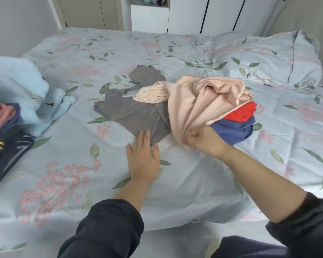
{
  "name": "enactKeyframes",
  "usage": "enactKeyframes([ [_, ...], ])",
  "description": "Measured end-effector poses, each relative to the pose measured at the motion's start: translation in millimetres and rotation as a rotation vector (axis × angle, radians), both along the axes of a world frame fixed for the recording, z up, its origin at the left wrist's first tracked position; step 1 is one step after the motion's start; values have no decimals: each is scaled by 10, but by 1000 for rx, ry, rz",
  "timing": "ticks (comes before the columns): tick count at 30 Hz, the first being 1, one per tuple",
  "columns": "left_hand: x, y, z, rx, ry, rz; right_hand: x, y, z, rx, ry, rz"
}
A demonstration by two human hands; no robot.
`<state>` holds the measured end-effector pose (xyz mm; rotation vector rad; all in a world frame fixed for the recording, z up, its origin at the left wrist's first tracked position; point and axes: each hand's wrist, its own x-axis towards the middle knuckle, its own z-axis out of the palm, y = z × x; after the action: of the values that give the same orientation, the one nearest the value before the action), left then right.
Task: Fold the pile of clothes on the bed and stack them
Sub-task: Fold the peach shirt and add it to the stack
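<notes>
The loose pile lies mid-bed, and its flattest piece is a grey garment (131, 112), thin, smooth and spread out with creased flaps. Draped over the grey garment's right side is a pale pink garment (190, 101), soft and bunched into long folds. The right hand (203, 139) grips this pink cloth at its near end, fingers curled tight into a gathered wad, forearm reaching in from the right with a dark sleeve pushed up. The left hand (143, 155) lies palm down with fingers straight and together, holding nothing, its fingertips resting on the grey garment's near edge.

Right of the grey garment, under the pink one, show one red garment (241, 112) and one blue garment (233, 132), both crumpled. A smaller peach piece (151, 94) sits on the grey garment's upper part; whether it belongs to the pink garment I cannot tell.

Far left of the grey garment stands one folded stack (2, 131) with pink, blue and dark navy layers, and beside it a fluffy light-blue fleece (22, 86). Everything rests on a floral bedsheet (175, 183); one matching pillow (265, 58) lies beyond the grey garment to the right.
</notes>
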<state>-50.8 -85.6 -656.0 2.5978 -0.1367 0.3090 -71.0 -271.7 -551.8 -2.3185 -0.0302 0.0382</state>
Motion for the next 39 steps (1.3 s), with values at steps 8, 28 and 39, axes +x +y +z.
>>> enactKeyframes([
  [8, -10, 10, 0, -49, -29, -6, 136, -339, -230, -628, -150, -188],
  [28, 4, 18, -17, -3, -13, -17, 332, -361, -591, -708, -55, -349],
  [39, -78, 70, 304, -359, 88, -102, 127, 0, 179, 371, -188, -443],
])
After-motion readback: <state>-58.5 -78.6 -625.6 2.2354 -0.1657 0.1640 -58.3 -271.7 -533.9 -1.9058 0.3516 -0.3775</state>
